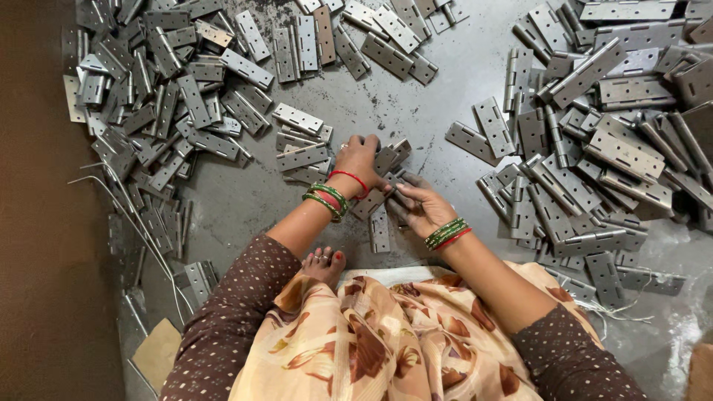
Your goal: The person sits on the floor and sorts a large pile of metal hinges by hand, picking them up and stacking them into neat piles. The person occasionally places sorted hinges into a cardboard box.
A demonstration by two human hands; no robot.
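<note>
Left hand: the left hand (362, 157), at the centre of the frame, is being pressed palm-down on a small cluster of flat grey steel hinge plates (386, 160); fingers are curled over them, but whether one is actually being pinched cannot be told.
Right hand: the right hand (417, 205) is being held palm-up just right of centre, fingers half open, with a grey steel hinge leaf (402, 194) being steadied between thumb and fingertips.
Work pieces: more loose hinges are being kept between the wrists — one upright plate (379, 229) is lying just below the hands.
Piles: a large heap of grey hinges (171, 96) is filling the upper left, another heap (609, 141) the right side, on the dark scuffed metal floor (238, 200).
Risk: bare fingers and a bare foot (324, 261) are being kept near sharp stamped edges — a slipping plate could be cutting skin; thin bent wires (111, 186) at the left could be snagging the sleeve.
Packages, labels: a tan cardboard piece (157, 350) is lying at the lower left; no labels or signs are being shown.
</note>
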